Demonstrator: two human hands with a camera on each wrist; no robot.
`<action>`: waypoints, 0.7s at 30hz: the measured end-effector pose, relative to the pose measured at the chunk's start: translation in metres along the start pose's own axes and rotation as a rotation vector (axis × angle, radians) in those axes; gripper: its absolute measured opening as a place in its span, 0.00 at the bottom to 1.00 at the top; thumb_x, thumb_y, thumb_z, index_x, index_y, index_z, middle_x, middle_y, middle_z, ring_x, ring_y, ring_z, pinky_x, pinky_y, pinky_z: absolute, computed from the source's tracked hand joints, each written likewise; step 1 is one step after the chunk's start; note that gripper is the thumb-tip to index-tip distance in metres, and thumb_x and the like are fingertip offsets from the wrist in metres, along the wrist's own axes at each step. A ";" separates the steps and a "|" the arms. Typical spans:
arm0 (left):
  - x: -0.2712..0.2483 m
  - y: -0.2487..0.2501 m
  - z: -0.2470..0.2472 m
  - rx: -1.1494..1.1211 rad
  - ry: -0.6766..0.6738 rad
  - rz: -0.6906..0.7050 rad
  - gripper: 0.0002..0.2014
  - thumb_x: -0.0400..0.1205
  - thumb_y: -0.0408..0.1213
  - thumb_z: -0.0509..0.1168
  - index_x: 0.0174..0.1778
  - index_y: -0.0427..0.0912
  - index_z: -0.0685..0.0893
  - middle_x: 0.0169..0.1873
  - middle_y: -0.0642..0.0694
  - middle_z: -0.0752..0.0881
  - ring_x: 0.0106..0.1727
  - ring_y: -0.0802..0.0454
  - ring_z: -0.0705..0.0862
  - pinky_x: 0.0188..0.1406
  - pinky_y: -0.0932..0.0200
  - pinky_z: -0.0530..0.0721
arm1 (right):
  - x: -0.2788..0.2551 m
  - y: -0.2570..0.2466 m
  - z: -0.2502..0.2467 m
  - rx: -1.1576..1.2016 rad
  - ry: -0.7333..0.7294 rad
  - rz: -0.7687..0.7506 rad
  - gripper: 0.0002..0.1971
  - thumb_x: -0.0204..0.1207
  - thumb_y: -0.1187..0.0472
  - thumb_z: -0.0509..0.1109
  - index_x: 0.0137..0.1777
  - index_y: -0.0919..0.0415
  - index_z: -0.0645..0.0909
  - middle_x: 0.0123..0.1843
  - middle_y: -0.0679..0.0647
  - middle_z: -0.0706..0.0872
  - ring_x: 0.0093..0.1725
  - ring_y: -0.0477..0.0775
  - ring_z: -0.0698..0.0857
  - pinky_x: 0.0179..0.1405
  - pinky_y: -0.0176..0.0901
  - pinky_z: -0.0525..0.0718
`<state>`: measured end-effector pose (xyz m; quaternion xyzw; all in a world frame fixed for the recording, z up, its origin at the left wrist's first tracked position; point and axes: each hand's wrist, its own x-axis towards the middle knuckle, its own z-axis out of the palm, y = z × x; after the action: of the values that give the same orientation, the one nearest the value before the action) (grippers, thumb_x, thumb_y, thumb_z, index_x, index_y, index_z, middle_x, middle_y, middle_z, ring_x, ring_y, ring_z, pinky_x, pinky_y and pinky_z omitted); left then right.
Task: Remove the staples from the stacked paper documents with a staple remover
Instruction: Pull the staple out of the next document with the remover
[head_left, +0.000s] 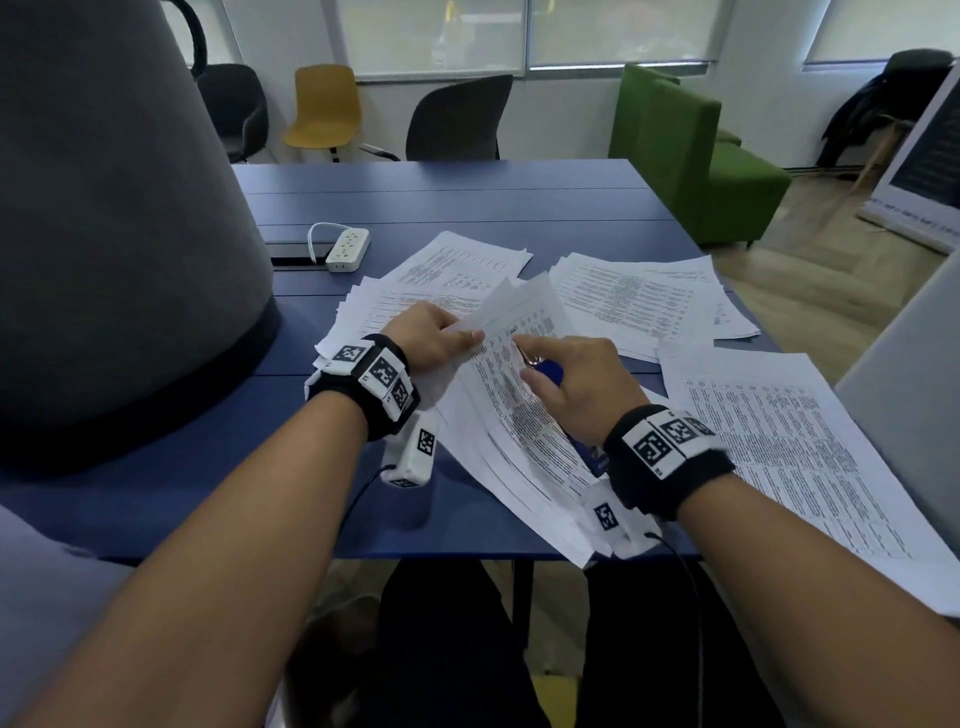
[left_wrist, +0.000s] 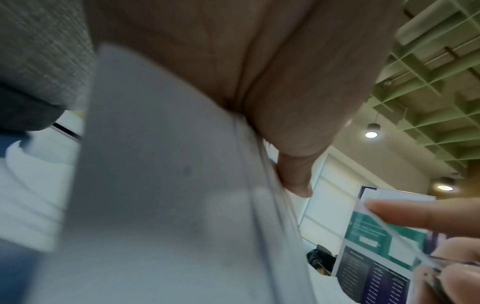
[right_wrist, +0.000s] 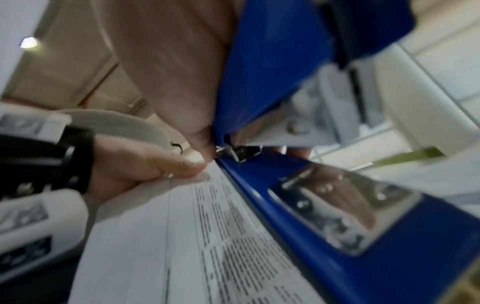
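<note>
Blue and wide, the desk (head_left: 467, 197) stands in an office room with chairs, a green sofa and blinds behind it, and printed papers lie spread over its middle and right side. At the middle of the near edge the left hand (head_left: 431, 335) pinches the upper corner of a stapled document (head_left: 519, 405), its grip narrow on the lifted sheets, while the right hand (head_left: 576, 384) holds the blue staple remover (head_left: 550, 370) with its fingers curled round the body and its forefinger stretched toward the corner. The right wrist view shows the tool's metal nose (right_wrist: 240, 153) close by the left thumb (right_wrist: 179, 164) at the paper's corner; the staple itself is too small and blurred to make out. To do this step well, I judge the left hand should keep the corner taut and flat, so that the nose can slide under the staple's crown rather than dig into the sheet, and the squeeze should be slow and straight, since a twist could tear the corner. Counted: one staple remover, two hands, one document in hand, about four other piles or spreads of paper on the desk, though overlaps make that count unsure, and one white power strip (head_left: 349, 250) toward the far left.
</note>
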<state>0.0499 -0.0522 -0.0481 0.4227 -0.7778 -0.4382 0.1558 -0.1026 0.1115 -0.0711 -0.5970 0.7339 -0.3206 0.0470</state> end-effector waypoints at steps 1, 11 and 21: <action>0.001 -0.004 0.000 0.034 -0.010 -0.006 0.12 0.82 0.49 0.75 0.41 0.44 0.92 0.33 0.50 0.92 0.37 0.53 0.90 0.36 0.62 0.85 | -0.001 0.001 -0.001 0.007 -0.008 0.007 0.20 0.82 0.52 0.70 0.74 0.47 0.82 0.59 0.51 0.90 0.59 0.50 0.86 0.65 0.36 0.78; 0.001 -0.045 0.007 0.163 0.046 -0.132 0.19 0.71 0.41 0.84 0.57 0.47 0.91 0.48 0.47 0.94 0.47 0.47 0.92 0.51 0.57 0.88 | 0.000 0.005 0.007 0.031 -0.217 0.076 0.22 0.83 0.52 0.70 0.77 0.44 0.79 0.70 0.46 0.86 0.69 0.45 0.82 0.67 0.29 0.70; -0.007 -0.086 0.005 -0.044 -0.020 -0.193 0.25 0.71 0.28 0.83 0.62 0.44 0.86 0.51 0.47 0.93 0.51 0.51 0.92 0.54 0.60 0.88 | 0.000 0.004 0.020 -0.058 -0.371 0.134 0.23 0.83 0.51 0.69 0.78 0.41 0.77 0.73 0.47 0.84 0.72 0.49 0.81 0.75 0.42 0.75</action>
<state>0.0955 -0.0661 -0.1199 0.4877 -0.7252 -0.4723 0.1147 -0.0967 0.1038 -0.0888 -0.5968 0.7597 -0.1800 0.1854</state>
